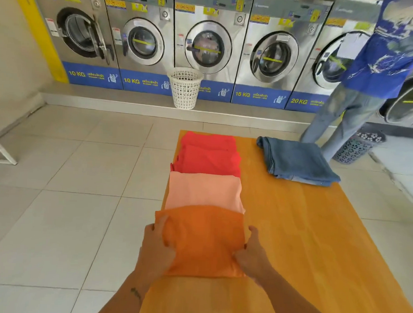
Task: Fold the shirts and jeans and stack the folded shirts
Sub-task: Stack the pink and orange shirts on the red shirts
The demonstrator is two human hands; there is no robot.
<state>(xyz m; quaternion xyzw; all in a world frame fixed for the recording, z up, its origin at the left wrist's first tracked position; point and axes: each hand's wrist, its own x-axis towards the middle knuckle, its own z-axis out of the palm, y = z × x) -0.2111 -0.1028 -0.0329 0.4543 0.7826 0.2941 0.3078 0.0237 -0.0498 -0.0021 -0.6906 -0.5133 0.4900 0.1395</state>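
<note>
A folded orange shirt [202,239] lies at the near end of an orange mat [304,231] on the tiled floor. My left hand [155,245] grips its left edge and my right hand [253,255] grips its right edge. Beyond it a folded peach shirt [204,191] lies flat, its near edge under the orange one. Farther back sit two folded red shirts [209,154], one overlapping the other. Folded blue jeans [297,161] rest at the mat's far right corner.
A row of steel washing machines [205,42] lines the back on a raised step. A white laundry basket [184,88] stands on the step. A person in a blue shirt and jeans [360,87] stands at the right beside a dark basket [359,145]. A white frame [2,152] sits at left.
</note>
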